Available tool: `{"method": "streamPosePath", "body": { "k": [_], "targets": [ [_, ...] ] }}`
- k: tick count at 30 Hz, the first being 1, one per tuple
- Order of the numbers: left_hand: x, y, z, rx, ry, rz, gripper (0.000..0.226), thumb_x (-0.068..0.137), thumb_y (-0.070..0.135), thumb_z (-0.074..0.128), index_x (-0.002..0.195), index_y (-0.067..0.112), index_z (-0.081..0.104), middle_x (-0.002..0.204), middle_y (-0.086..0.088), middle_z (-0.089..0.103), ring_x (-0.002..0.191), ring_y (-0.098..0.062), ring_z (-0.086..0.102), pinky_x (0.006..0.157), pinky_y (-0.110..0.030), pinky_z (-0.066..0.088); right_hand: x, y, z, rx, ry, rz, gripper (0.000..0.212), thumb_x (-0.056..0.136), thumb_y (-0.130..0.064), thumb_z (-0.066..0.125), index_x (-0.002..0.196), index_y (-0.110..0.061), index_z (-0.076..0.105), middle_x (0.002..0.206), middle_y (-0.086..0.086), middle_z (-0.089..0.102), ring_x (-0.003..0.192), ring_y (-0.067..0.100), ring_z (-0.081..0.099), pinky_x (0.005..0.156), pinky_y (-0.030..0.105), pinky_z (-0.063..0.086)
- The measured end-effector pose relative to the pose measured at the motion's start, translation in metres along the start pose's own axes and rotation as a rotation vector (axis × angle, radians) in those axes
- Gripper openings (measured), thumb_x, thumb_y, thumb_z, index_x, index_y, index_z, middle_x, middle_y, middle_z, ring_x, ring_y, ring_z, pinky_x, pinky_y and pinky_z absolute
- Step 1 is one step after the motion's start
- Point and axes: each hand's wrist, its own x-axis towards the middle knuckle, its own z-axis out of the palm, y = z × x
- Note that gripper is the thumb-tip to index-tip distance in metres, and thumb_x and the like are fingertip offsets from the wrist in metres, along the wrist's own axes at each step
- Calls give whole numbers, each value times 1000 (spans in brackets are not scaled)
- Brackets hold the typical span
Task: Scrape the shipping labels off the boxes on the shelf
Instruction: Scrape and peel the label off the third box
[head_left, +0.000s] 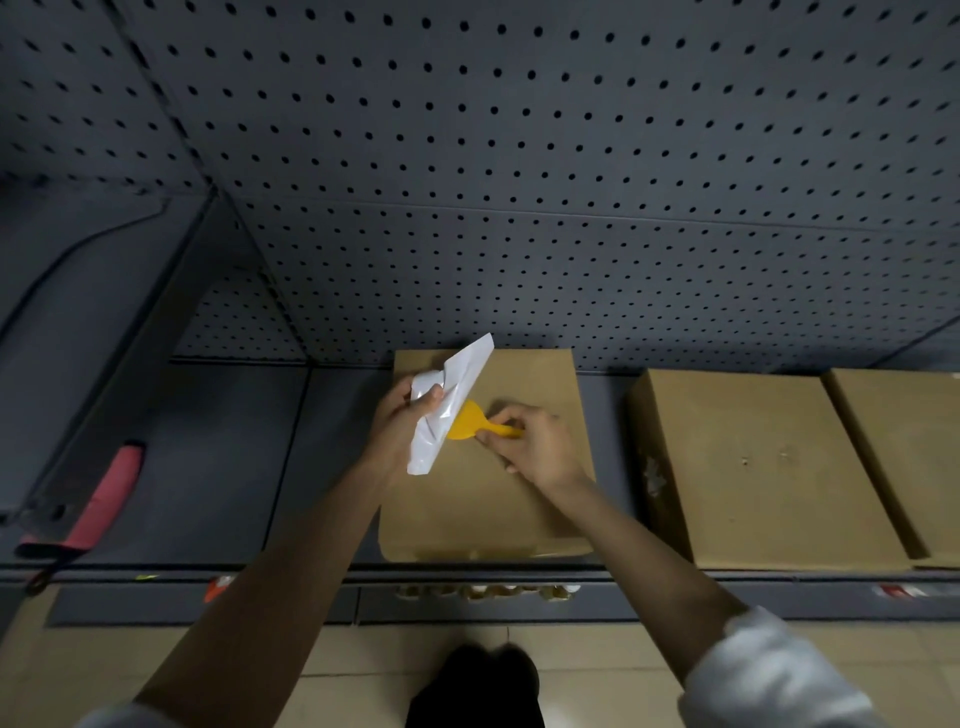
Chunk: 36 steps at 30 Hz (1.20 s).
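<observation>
Label (451, 402): white, shiny, crumpled, peeled up off the box (519, 488), no readable writing on it. Pinched in the curled fingers of the left hand (402, 423), above the brown box on the shelf (234, 467). Yellow scraper (470, 423) gripped by its handle in the right hand (530, 441), blade tucked under the label. Two more plain brown boxes (769, 467) to the right. Red tool (106, 493) lying well apart on the left.
</observation>
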Motion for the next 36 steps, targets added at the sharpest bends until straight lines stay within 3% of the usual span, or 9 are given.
{"method": "streamPosePath", "body": {
  "k": [3,8,15,22,25,30,32,36],
  "targets": [
    [-2,1,-2,-59,43,2,13,84,24,66,97,22,66,99,-1,67,102,-22,60,91,-35,46,-6,14,-11,-7,8,9,17,79,-36,73,89,-22,69,71,1,71,48,11,64,51,17,53],
    [-3,5,-9,-41,87,11,8,84,26,67,91,27,68,102,-3,67,102,-23,60,98,-47,45,-11,17,-19,-45,10,-10,16,79,-36,72,88,-24,68,66,-1,69,45,5,60,48,10,45],
    [-6,3,-11,-74,98,-19,11,88,26,61,99,26,65,106,-1,66,104,-24,60,88,-38,47,-15,24,-23,-148,8,-30,17,78,-42,71,88,-28,67,67,-9,65,65,13,65,66,30,53],
    [-7,3,-7,-74,97,7,13,89,23,60,100,19,65,99,1,66,96,-17,60,78,-27,47,-9,0,-9,-193,0,-81,23,80,-40,70,93,-21,68,72,-5,60,66,12,53,58,26,36],
    [-6,3,-11,-70,102,-6,7,88,25,61,92,25,67,100,-1,67,97,-20,61,84,-34,47,-3,-13,5,-166,-26,-92,24,81,-39,69,93,-18,67,77,-2,64,67,11,51,59,25,36],
    [-5,1,-14,-107,87,-8,12,88,25,61,99,24,67,110,-6,67,106,-25,61,94,-42,46,-7,3,-8,-170,-15,-68,23,78,-39,72,91,-20,69,73,-8,59,66,9,50,53,18,33],
    [-6,1,-14,-115,93,-14,11,88,24,61,97,25,67,110,-7,67,107,-26,60,95,-44,46,-5,-3,-3,-186,-15,-89,23,79,-40,71,92,-21,69,72,-8,59,66,11,51,56,22,34],
    [-4,4,-17,-168,112,-14,14,91,21,56,103,20,64,101,-2,67,95,-21,61,81,-32,51,-1,-14,11,-178,-21,-102,25,79,-42,70,92,-21,67,74,-7,59,67,11,51,62,25,36]
  ]
}}
